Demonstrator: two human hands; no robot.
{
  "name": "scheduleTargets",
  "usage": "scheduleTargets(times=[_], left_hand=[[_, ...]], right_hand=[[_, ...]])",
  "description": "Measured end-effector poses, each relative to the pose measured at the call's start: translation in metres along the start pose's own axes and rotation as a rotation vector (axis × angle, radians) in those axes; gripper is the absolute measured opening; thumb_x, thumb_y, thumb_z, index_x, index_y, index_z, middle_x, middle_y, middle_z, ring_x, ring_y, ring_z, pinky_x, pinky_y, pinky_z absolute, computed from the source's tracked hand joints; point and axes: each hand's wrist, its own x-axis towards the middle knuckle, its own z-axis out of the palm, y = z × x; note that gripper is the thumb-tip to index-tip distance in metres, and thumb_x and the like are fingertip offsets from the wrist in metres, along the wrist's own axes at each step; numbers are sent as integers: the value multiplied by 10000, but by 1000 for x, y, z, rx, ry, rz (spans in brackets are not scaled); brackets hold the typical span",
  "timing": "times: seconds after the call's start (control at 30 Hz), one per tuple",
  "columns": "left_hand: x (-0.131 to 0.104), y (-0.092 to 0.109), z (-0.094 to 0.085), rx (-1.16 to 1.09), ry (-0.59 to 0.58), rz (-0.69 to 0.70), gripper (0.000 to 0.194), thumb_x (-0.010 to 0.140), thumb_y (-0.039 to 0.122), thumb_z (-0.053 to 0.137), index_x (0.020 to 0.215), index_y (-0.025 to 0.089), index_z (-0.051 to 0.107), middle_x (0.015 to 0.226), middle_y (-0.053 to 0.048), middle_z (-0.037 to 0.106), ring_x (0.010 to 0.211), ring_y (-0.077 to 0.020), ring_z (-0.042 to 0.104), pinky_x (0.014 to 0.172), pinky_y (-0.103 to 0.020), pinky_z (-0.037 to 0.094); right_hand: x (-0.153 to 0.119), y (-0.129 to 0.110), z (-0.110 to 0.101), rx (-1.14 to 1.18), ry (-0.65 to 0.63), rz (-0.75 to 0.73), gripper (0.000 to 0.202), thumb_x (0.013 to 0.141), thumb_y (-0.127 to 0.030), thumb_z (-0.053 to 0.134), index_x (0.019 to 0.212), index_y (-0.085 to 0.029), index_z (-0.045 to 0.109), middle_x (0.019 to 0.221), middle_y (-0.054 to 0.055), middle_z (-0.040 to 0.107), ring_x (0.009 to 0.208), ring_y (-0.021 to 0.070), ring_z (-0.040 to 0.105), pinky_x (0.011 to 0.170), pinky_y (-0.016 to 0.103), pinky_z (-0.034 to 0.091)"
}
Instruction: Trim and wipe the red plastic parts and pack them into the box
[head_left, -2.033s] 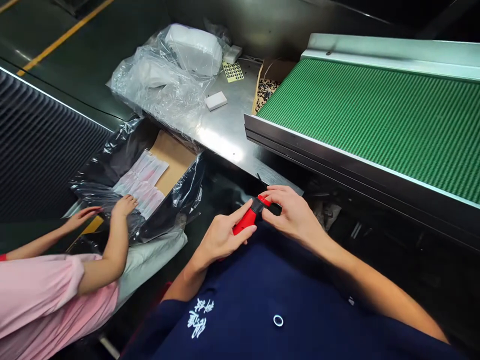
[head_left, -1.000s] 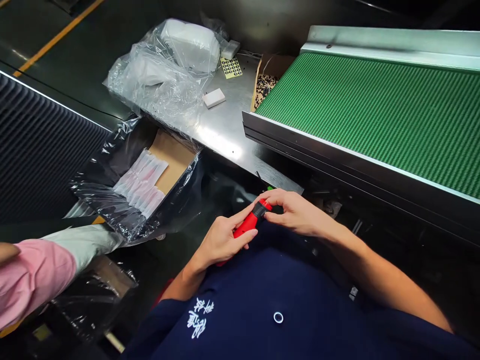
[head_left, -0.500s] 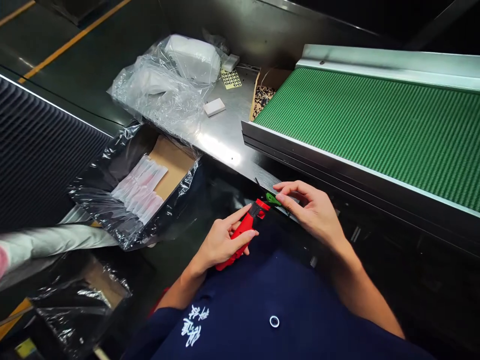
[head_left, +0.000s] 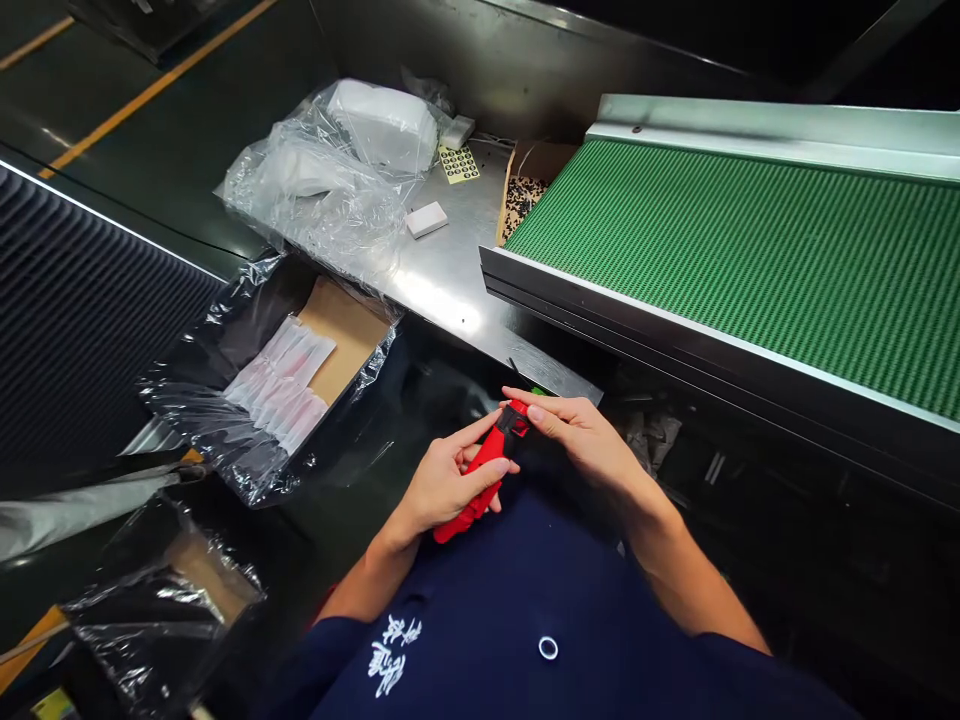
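My left hand [head_left: 450, 480] is wrapped round a slim red device with a black section [head_left: 480, 495], which points up and away from my body. My right hand [head_left: 577, 430] has its thumb and fingers closed on the device's red upper end. Just behind those fingers, by the bench edge, shows a bit of a green piece [head_left: 538, 391], mostly hidden. A thin black rod [head_left: 516, 370] sticks up beside it.
A green ribbed conveyor belt [head_left: 720, 280] runs along the right. On the metal bench [head_left: 442, 290] lie clear plastic bags [head_left: 315, 190], a small white box [head_left: 427, 220] and a sticker sheet [head_left: 458, 164]. At left, a black-lined carton [head_left: 349, 325] holds wrapped packets [head_left: 281, 375]; another person's sleeve [head_left: 82, 510] reaches in.
My right hand has moved left from the green piece onto the red end of the device. My left hand stays nearly still. The other person's sleeve has shifted down and left.
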Motion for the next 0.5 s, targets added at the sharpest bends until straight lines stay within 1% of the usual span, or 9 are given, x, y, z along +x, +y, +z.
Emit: scheduleTargets(times=[0.1, 0.2, 0.27, 0.4, 0.5], left_hand=[[1, -1, -1, -111, -13, -27, 886, 780, 474, 758, 1486, 144, 338, 918, -150, 715, 505, -177, 645, 479, -255, 529], [2, -1, 0, -138, 14, -25, 898, 773, 468, 770, 1489, 147, 332, 913, -153, 716, 505, -178, 646, 479, -253, 528], [2, -2, 1, -141, 31, -17, 906, 770, 467, 773, 1490, 147, 327, 913, -154, 717, 499, -176, 644, 475, -251, 526], [1, -2, 0, -149, 38, 0, 897, 767, 448, 782, 1485, 143, 339, 892, -151, 719, 504, -180, 649, 476, -243, 522], [2, -2, 1, -151, 35, 0, 887, 773, 451, 775, 1486, 151, 339, 894, -147, 719, 505, -182, 650, 469, -244, 521]], right_hand=[[0, 0, -1, 45, -3, 15, 539, 829, -582, 619, 1223, -217, 675, 1157, 80, 706, 1064, 266, 660, 983, 430, 487], [1, -1, 4, 34, 52, 35, 525, 793, -531, 685, 1218, -223, 678, 1138, 71, 714, 1054, 255, 665, 973, 406, 495], [2, -1, 7, 25, 72, 33, 513, 793, -515, 692, 1216, -225, 679, 1110, 64, 725, 1049, 254, 665, 982, 410, 486], [2, 3, 6, 76, 24, -2, 496, 819, -499, 676, 1245, -246, 659, 1126, 52, 720, 1078, 243, 651, 1018, 413, 460], [0, 4, 6, 153, -3, -3, 541, 778, -489, 719, 1248, -229, 658, 1115, 61, 722, 1046, 237, 663, 988, 403, 491]])
